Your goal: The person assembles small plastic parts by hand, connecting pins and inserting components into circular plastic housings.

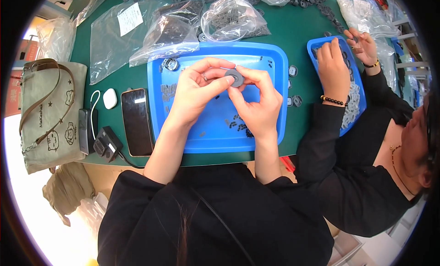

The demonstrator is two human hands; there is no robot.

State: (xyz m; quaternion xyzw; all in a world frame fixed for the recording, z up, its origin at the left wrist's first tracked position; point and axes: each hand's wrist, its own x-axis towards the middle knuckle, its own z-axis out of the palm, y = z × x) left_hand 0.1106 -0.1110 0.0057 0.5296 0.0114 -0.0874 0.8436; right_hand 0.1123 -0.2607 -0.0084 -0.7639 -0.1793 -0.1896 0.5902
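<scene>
Between my two hands is a round dark grey plastic part (236, 77) with a hole in its middle. My left hand (204, 85) pinches it from the left, thumb on its face. The fingers and thumb of my right hand (259, 98) close on its right side. Both hands are above a blue tray (217, 148). In the tray lie small grey pieces (168, 90) on the left, small black pieces (237, 122) under my hands, and a round metallic part (171, 64) in the far left corner.
A phone (136, 123), a black adapter (107, 143), a white case (110, 98) and a canvas bag (52, 114) lie left of the tray. Clear plastic bags (172, 34) lie beyond it. On the right, a co-worker's hands (333, 71) work over another blue tray (362, 105).
</scene>
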